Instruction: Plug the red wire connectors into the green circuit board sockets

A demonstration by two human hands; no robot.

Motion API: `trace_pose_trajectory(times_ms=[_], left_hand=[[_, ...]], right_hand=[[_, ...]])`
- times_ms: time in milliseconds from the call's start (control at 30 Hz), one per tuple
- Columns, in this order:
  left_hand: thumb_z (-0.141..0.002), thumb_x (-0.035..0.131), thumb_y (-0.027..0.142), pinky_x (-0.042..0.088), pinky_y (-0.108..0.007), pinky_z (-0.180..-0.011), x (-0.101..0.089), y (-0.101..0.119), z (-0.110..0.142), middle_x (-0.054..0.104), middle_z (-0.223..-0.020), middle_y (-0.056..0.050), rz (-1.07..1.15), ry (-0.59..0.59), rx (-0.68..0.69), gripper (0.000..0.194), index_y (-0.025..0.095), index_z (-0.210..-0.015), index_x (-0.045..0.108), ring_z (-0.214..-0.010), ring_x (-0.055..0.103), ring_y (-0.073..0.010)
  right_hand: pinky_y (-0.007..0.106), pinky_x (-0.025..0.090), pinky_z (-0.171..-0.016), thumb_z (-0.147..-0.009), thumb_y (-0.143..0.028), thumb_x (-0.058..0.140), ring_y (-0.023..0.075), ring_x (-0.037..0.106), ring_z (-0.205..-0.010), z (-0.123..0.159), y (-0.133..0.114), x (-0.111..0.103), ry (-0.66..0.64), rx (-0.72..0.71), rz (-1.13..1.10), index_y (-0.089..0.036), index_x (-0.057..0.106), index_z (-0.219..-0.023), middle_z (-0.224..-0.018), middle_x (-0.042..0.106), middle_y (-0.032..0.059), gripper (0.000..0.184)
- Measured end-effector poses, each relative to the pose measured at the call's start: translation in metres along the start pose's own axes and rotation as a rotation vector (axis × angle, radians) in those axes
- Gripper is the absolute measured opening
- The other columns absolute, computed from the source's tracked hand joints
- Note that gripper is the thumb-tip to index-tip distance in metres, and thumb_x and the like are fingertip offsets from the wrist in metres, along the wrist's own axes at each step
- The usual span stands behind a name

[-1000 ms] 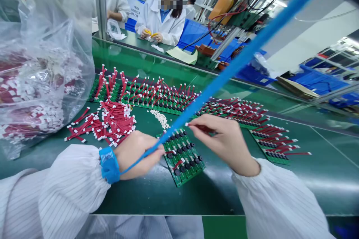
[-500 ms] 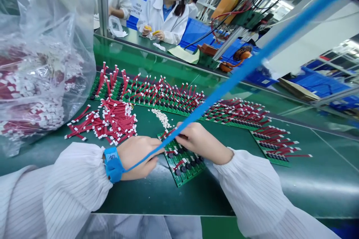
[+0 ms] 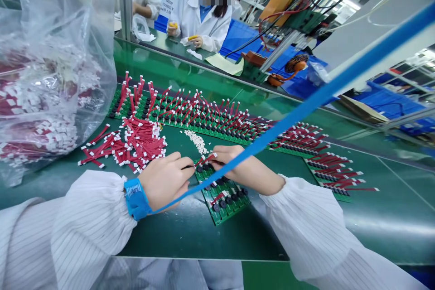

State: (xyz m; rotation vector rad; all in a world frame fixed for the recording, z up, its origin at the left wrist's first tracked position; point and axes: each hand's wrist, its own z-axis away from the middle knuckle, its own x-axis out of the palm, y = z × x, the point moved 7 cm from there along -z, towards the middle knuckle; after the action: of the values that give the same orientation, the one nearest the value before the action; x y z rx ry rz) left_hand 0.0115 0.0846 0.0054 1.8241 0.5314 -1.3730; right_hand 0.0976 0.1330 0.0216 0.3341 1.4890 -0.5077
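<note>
A green circuit board (image 3: 222,210) with round black buzzers lies tilted on the green bench in front of me. At its far left corner, a short red cable (image 3: 206,159) with white end connectors is pinched by my right hand (image 3: 236,163). My left hand (image 3: 168,179) is closed with its fingertips at that same corner, close to the cable's other end; what lies between them is hidden. More red cables lie on the nearer part of the board. A blue wrist strap (image 3: 137,200) circles my left wrist, and its band crosses over the board and my right hand.
Loose red cables (image 3: 144,142) form a pile at left, beside a clear bag (image 3: 57,99) full of them. Small white pieces (image 3: 197,141) lie beyond the board. Rows of wired boards (image 3: 207,122) line the back. A co-worker (image 3: 204,22) sits across the bench.
My left fingers have moved up from the board's left edge to its far corner. My right hand has shifted slightly left, and the red cable in it now shows more clearly.
</note>
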Motion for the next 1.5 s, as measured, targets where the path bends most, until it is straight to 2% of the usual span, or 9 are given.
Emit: trace_pose_trajectory(times_ms=[167,333,433,667,800,1033,1233,1500], left_hand=[[-0.081,0.038,0.016,0.042,-0.033,-0.080,0.001,0.001,-0.002,0.054,-0.117,-0.005,-0.053,-0.067,0.023,0.032,0.011,-0.107,0.055,-0.088,0.049,-0.0210],[-0.081,0.038,0.017,0.041,-0.032,-0.073,0.000,0.002,-0.003,0.056,-0.114,-0.003,-0.077,-0.100,0.032,0.031,0.012,-0.108,0.054,-0.081,0.049,-0.0202],[-0.082,0.038,0.016,0.041,-0.032,-0.073,0.000,0.002,-0.003,0.056,-0.115,-0.003,-0.087,-0.101,0.035,0.031,0.012,-0.107,0.055,-0.081,0.049,-0.0197],[-0.082,0.037,0.018,0.041,-0.032,-0.075,0.003,-0.001,-0.002,0.053,-0.119,-0.002,-0.097,-0.123,0.026,0.033,0.012,-0.111,0.053,-0.085,0.048,-0.0203],[-0.082,0.036,0.018,0.042,-0.032,-0.077,0.005,-0.001,0.000,0.053,-0.119,-0.003,-0.103,-0.154,0.029,0.034,0.012,-0.112,0.052,-0.086,0.048,-0.0208],[-0.081,0.037,0.016,0.044,-0.035,-0.075,0.003,0.000,-0.001,0.053,-0.119,-0.006,-0.122,-0.140,0.051,0.033,0.009,-0.109,0.053,-0.089,0.050,-0.0229],[-0.081,0.037,0.015,0.044,-0.034,-0.073,0.002,0.002,0.000,0.053,-0.119,-0.007,-0.126,-0.135,0.064,0.032,0.008,-0.106,0.055,-0.089,0.050,-0.0235],[-0.080,0.038,0.015,0.044,-0.035,-0.070,0.004,0.001,-0.001,0.052,-0.120,-0.006,-0.110,-0.117,0.055,0.032,0.009,-0.107,0.055,-0.087,0.050,-0.0237]], right_hand=[[0.023,0.034,-0.049,-0.081,-0.010,0.047,0.0109,0.047,-0.052,0.000,-0.005,0.001,-0.065,-0.036,0.123,-0.010,0.060,-0.070,-0.063,0.051,0.0023,0.017],[0.021,0.036,-0.051,-0.079,-0.008,0.048,0.0109,0.050,-0.054,-0.006,0.002,-0.001,-0.086,0.048,-0.012,-0.010,0.061,-0.068,-0.059,0.053,0.0021,0.017],[0.021,0.036,-0.051,-0.079,-0.009,0.048,0.0111,0.050,-0.052,-0.009,0.006,0.001,-0.134,0.087,-0.004,-0.011,0.059,-0.062,-0.055,0.053,0.0018,0.020],[0.024,0.033,-0.047,-0.078,-0.007,0.049,0.0119,0.049,-0.051,-0.003,-0.008,0.005,-0.173,-0.143,0.322,-0.012,0.058,-0.067,-0.063,0.054,0.0021,0.015],[0.026,0.038,-0.052,-0.076,-0.004,0.051,0.0159,0.054,-0.060,0.002,-0.016,0.006,-0.177,-0.263,0.427,-0.011,0.057,-0.077,-0.067,0.056,0.0031,0.009],[0.026,0.037,-0.050,-0.076,-0.002,0.047,0.0160,0.054,-0.060,0.000,-0.018,0.008,-0.227,-0.325,0.449,-0.011,0.056,-0.075,-0.067,0.057,0.0038,0.013],[0.025,0.036,-0.053,-0.074,-0.001,0.047,0.0150,0.054,-0.063,-0.006,-0.011,0.008,-0.306,-0.302,0.377,-0.012,0.056,-0.074,-0.070,0.057,0.0039,0.014],[0.026,0.033,-0.049,-0.068,0.001,0.048,0.0158,0.053,-0.058,-0.009,-0.017,0.011,-0.310,-0.270,0.435,-0.014,0.056,-0.068,-0.065,0.057,0.0038,0.017]])
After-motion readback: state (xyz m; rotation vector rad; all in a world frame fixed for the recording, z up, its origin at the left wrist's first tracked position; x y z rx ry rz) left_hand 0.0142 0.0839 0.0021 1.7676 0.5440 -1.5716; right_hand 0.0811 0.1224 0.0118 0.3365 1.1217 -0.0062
